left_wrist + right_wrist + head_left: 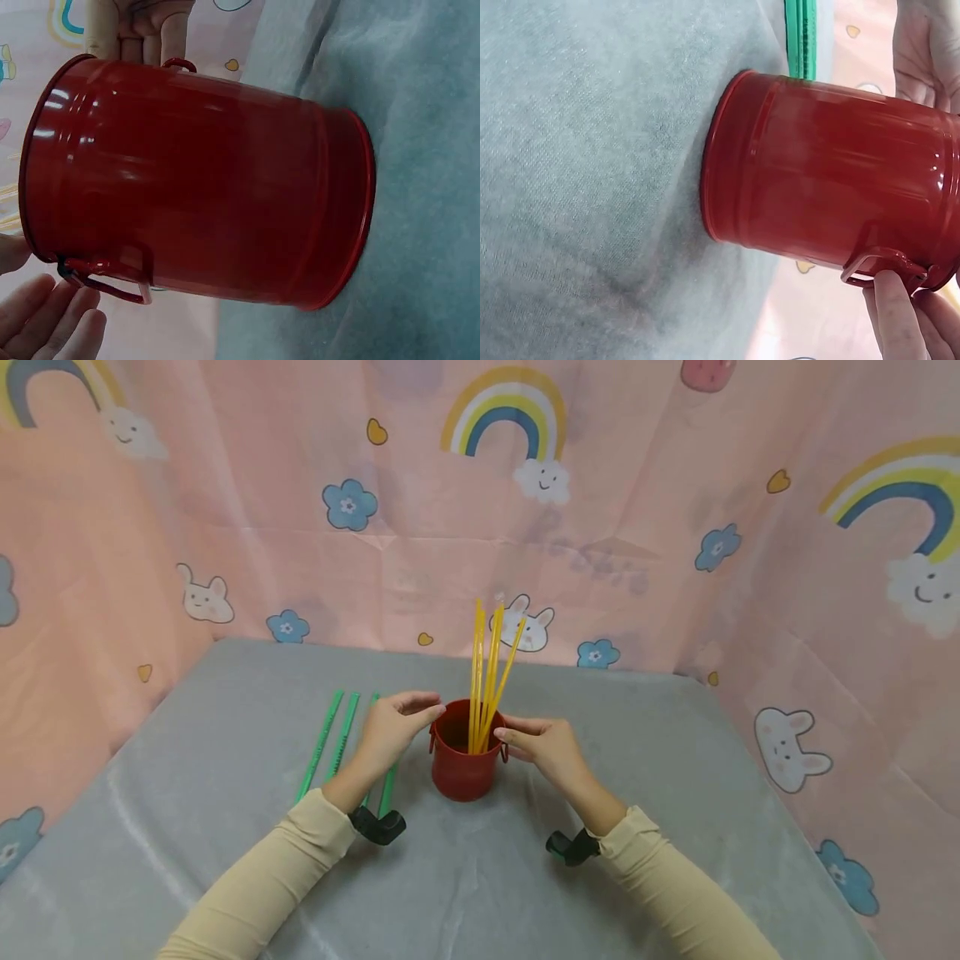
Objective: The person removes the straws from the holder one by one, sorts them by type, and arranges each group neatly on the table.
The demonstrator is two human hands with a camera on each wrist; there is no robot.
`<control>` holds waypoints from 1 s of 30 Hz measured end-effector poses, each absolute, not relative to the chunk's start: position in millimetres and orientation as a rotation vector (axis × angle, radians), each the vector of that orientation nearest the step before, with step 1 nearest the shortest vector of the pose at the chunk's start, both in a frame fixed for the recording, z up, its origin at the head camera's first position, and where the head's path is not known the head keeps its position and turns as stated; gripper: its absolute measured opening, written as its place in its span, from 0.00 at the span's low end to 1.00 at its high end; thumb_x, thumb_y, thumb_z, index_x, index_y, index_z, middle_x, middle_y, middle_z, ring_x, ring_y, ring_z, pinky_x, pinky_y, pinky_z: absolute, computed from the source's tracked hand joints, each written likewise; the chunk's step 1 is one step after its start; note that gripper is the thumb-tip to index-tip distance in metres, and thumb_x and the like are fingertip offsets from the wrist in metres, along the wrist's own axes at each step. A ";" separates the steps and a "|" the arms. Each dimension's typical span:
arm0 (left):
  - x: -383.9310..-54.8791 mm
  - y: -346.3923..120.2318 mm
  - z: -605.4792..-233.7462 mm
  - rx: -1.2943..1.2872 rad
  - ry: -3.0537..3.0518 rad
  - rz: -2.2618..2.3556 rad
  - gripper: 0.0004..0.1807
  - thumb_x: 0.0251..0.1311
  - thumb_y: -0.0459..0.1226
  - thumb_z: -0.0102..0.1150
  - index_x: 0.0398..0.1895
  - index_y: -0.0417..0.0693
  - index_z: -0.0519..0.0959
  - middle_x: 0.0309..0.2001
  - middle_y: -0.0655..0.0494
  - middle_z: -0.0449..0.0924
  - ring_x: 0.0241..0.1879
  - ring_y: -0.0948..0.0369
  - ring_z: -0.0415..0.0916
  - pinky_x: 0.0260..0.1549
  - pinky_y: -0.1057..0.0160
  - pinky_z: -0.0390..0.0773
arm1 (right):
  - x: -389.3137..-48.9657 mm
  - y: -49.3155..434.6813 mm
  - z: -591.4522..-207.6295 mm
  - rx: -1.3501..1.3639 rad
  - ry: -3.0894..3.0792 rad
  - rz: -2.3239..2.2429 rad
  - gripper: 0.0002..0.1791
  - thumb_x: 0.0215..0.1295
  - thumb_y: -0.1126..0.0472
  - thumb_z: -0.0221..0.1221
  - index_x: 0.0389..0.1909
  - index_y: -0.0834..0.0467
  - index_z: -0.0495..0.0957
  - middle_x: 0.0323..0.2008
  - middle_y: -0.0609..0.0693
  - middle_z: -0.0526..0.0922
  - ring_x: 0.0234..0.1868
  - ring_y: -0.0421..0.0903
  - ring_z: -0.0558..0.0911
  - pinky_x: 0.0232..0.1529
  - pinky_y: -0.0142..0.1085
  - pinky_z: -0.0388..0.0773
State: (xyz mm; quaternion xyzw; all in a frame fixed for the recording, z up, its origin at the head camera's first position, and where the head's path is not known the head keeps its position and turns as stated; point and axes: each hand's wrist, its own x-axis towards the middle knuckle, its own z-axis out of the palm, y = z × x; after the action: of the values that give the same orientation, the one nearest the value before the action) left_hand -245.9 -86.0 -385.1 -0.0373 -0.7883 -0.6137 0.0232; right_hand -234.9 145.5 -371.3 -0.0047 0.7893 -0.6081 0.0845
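A red metal bucket [462, 773] with small side handles stands upright on the grey cloth. Several thin yellow sticks [492, 681] lean inside it, rising above the rim. My left hand [392, 727] is at the bucket's left rim, its thumb tip close to the edge; in the left wrist view its fingers [64, 315] reach loosely beside one handle [112, 281]. On the opposite side, my right hand [551, 747] holds the bucket, thumb at the rim and one finger [896, 315] against the other handle [885, 259]. The bucket hides parts of both hands in the wrist views.
Several green sticks [321, 747] lie on the grey cloth-covered table [217, 727] to the left, some partly behind my left forearm. A pink printed curtain [405, 577] surrounds the back and sides. Black straps [377, 827] sit on both wrists.
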 end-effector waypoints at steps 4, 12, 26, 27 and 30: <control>-243.9 -81.9 -387.9 -0.124 -2.441 -1.927 0.17 0.54 0.48 0.64 0.45 0.54 0.82 0.44 0.58 0.83 0.46 0.61 0.78 0.47 0.59 0.79 | -233.6 146.1 -372.2 -0.007 2.361 -1.818 0.22 0.53 0.55 0.67 0.49 0.59 0.80 0.49 0.57 0.81 0.47 0.49 0.83 0.48 0.45 0.78; -241.9 -78.4 -388.5 -0.123 -2.417 -1.954 0.14 0.55 0.44 0.63 0.44 0.51 0.83 0.41 0.56 0.84 0.44 0.61 0.78 0.45 0.58 0.80 | -237.1 146.1 -366.6 0.005 2.370 -1.835 0.22 0.53 0.58 0.67 0.50 0.59 0.80 0.48 0.56 0.82 0.46 0.46 0.83 0.48 0.42 0.79; -241.1 -77.5 -394.1 -0.112 -2.385 -1.972 0.13 0.56 0.46 0.62 0.43 0.54 0.84 0.42 0.57 0.84 0.46 0.61 0.78 0.46 0.60 0.79 | -256.6 142.3 -355.9 0.068 2.232 -2.136 0.24 0.56 0.59 0.65 0.54 0.62 0.76 0.52 0.59 0.79 0.47 0.47 0.83 0.46 0.37 0.80; -241.3 -77.5 -394.1 -0.111 -2.383 -1.977 0.13 0.56 0.45 0.62 0.43 0.54 0.84 0.42 0.57 0.84 0.46 0.61 0.78 0.46 0.60 0.79 | -257.8 141.8 -354.7 0.069 2.230 -2.130 0.24 0.56 0.59 0.64 0.55 0.62 0.76 0.52 0.59 0.79 0.47 0.48 0.83 0.45 0.37 0.80; -242.1 -77.6 -394.5 -0.104 -2.383 -1.982 0.13 0.56 0.45 0.62 0.43 0.53 0.84 0.43 0.56 0.84 0.46 0.61 0.78 0.46 0.59 0.79 | -261.4 139.1 -351.5 0.073 2.221 -2.113 0.24 0.56 0.58 0.64 0.55 0.61 0.76 0.51 0.57 0.80 0.48 0.49 0.83 0.46 0.38 0.80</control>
State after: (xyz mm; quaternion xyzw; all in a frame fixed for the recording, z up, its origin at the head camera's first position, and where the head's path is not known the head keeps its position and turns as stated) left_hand -242.1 -77.6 -394.5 -0.0335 -0.7683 -0.6389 0.0199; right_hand -261.4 139.1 -351.5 0.0239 0.7239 -0.6885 0.0375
